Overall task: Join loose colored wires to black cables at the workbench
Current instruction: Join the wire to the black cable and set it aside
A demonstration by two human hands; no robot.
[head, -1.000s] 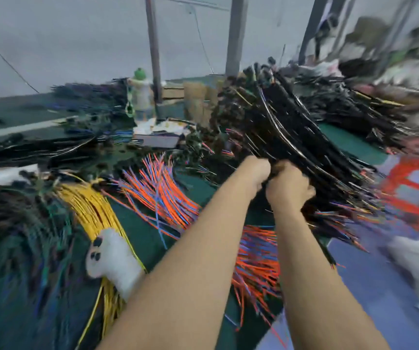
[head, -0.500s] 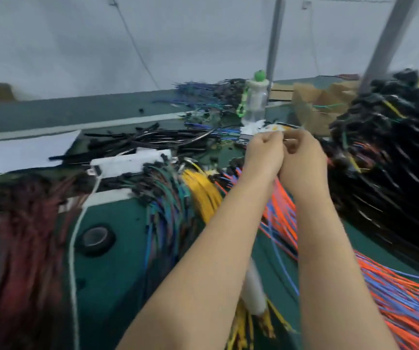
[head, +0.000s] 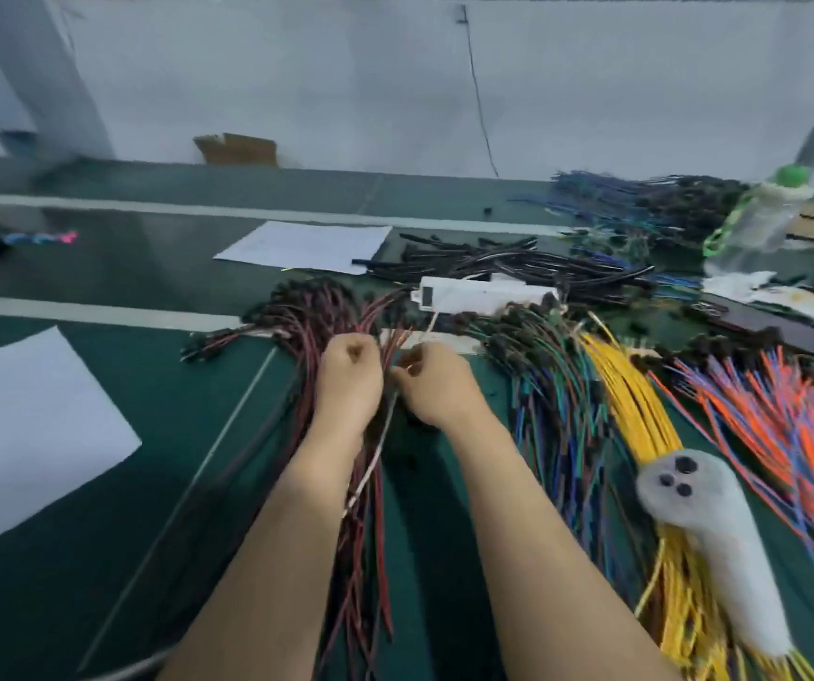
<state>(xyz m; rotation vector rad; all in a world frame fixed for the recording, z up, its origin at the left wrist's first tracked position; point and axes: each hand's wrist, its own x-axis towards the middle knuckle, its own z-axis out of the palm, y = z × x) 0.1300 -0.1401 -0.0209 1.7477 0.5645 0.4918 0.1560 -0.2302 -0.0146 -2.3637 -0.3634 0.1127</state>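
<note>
Swung leftward along the worktop (head: 76,607) to above the dark red bundle (head: 363,548), left hand (head: 348,373) and right hand (head: 437,390) both clenched on one thin pale wire (head: 370,464), likely mid-join.

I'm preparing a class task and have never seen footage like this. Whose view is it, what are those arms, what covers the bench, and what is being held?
There is no machine here. A person wears a camera on the head, looking down at their own bare arms. This single view shows a green workbench covered in bundles: dark red wires under the hands, yellow wires and orange wires to the right, black cables and a white power strip behind. The right hand pinches a thin pale wire. The left hand is curled beside it, and what it grips is hidden.
</note>
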